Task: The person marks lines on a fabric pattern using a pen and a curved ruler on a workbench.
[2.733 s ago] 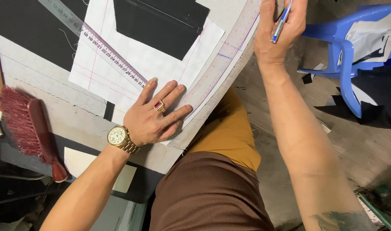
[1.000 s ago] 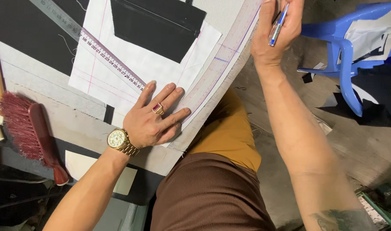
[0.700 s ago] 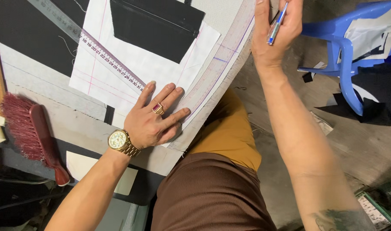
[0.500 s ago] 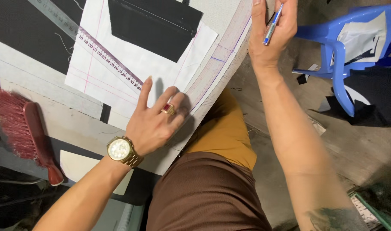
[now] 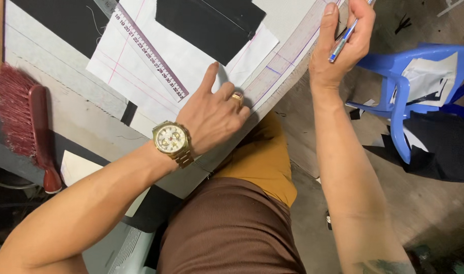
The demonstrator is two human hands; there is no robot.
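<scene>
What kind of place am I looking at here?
Most likely a tailoring or pattern-cutting workshop. White pattern paper with a ruler and black fabric lies on the worktable; a red brush sits beside it, and the right hand holds a pen.

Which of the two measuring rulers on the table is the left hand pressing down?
The long curved translucent ruler along the table edge, under the left hand. The straight ruler with the purple edge lies untouched on the white paper.

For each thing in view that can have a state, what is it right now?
Left hand: fingers curled, pressing the curved ruler.
Right hand: gripping a blue pen.
Curved ruler: flat at the table's edge.
Straight ruler: flat on white paper.
Brush: lying unused.
Blue chair: holding scraps.
</scene>
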